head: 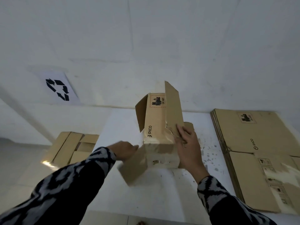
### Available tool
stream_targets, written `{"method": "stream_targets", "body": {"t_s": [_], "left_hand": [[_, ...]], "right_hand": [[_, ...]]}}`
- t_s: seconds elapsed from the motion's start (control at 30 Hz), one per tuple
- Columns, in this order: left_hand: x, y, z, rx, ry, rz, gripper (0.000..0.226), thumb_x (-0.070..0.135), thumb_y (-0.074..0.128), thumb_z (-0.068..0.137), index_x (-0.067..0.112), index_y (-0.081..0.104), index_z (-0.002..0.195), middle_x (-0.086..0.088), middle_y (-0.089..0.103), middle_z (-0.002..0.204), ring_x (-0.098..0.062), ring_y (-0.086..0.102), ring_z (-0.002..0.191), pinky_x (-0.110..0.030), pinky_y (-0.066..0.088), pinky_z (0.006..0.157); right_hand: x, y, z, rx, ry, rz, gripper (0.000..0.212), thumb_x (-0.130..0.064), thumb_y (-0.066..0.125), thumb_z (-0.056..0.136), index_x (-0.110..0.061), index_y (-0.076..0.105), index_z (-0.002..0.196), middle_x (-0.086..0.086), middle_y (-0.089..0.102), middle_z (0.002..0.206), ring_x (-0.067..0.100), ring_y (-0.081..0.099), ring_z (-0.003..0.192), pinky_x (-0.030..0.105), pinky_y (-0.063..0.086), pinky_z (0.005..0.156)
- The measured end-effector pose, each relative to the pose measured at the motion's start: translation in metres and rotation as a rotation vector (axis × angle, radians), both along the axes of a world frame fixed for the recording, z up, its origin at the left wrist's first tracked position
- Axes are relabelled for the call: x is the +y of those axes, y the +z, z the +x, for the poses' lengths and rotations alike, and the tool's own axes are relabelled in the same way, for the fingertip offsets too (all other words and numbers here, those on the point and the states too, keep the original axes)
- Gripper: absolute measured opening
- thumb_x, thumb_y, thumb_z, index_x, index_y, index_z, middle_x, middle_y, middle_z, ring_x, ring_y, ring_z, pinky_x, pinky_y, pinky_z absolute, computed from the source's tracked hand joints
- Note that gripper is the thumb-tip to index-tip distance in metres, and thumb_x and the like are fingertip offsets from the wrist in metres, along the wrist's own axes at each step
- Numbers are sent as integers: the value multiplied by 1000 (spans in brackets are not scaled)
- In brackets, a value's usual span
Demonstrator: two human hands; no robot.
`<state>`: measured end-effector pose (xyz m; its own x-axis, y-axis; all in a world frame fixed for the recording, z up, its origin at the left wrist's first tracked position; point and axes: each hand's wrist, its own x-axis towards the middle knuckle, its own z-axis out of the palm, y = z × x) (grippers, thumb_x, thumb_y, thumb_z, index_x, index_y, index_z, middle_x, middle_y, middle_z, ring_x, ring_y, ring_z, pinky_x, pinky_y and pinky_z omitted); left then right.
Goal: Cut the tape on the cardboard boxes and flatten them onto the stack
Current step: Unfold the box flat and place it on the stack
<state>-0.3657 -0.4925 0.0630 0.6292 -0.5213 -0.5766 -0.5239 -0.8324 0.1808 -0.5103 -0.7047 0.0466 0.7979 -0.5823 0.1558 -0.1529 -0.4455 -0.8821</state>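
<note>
A brown PICO cardboard box (155, 127) stands on the white table (162, 192), its flaps open at the far and near ends. My right hand (188, 143) lies with straight fingers against the box's right flap, near a torn edge. My left hand (126, 151) is blurred and reaches to the lower left flap (133, 168); its grip cannot be made out. On the right of the table lies a stack of flattened boxes (253, 153). No cutting tool is visible.
A second cardboard box (71, 146) sits on the floor left of the table. A sheet with a recycling symbol (58, 89) hangs on the white wall behind. The table top bears dark specks to the right of the box.
</note>
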Motion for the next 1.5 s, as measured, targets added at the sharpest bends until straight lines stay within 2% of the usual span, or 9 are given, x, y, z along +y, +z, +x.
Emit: {"method": "stream_targets", "body": {"t_s": [0.2,0.47,0.73,0.87,0.97,1.1,1.23,1.37,1.5], "left_hand": [[-23,-18,-48,465,717,-576,55,55,33,100,14,67,111,-2,70,109,-20,66,99,-28,51,81],[-30,-23,-40,878,1227,-694,49,58,58,87,10,60,77,-2,60,58,-22,59,50,-26,49,56],[-37,-47,-28,1010,1257,-785,50,50,80,58,9,74,87,-8,71,91,-29,67,83,-36,55,77],[-37,-32,-28,981,1352,-956,29,40,69,81,11,67,80,-4,60,66,-21,54,62,-30,51,64],[-30,-27,-30,792,1555,-1274,26,32,65,90,13,63,108,-6,67,91,-19,64,79,-35,54,73],[-24,16,-50,147,1084,-1448,19,31,68,91,21,58,104,-1,70,102,-18,70,93,-37,61,77],[-32,30,-55,-22,433,-1164,15,46,60,93,36,67,102,15,68,108,2,60,102,-16,47,84],[-41,18,-38,-174,397,-1067,10,38,64,92,32,69,100,15,63,108,1,56,103,-16,44,86],[-45,23,-22,76,568,-786,70,65,70,77,18,46,124,6,52,116,-15,54,108,-28,44,88]], "right_hand": [[5,0,-1,6,-15,3,45,-22,56,99,-37,49,141,-7,37,136,7,38,127,21,36,102],[9,-1,-3,53,-14,-67,45,-21,57,98,-35,50,141,-3,36,142,11,37,132,23,34,105],[10,1,-3,55,-3,-56,45,-20,57,98,-34,50,141,-3,35,143,12,35,134,25,35,108],[9,3,-3,62,-10,-78,47,-21,57,98,-40,48,140,-3,35,143,12,35,134,30,38,109],[8,0,-5,82,1,-155,46,-22,57,99,-41,48,140,-5,35,144,11,36,133,28,40,107],[13,-3,-4,73,-5,-252,44,-23,60,98,-35,52,140,2,37,146,19,37,132,29,38,107],[18,1,1,84,-16,-287,48,-33,64,94,-32,53,141,3,36,146,20,32,130,34,36,109],[16,4,2,40,5,-165,38,-34,52,98,-30,59,135,0,38,140,18,36,130,35,41,108],[3,17,7,31,-128,133,30,-35,64,94,-28,57,122,-7,40,121,13,49,116,10,42,82]]}}
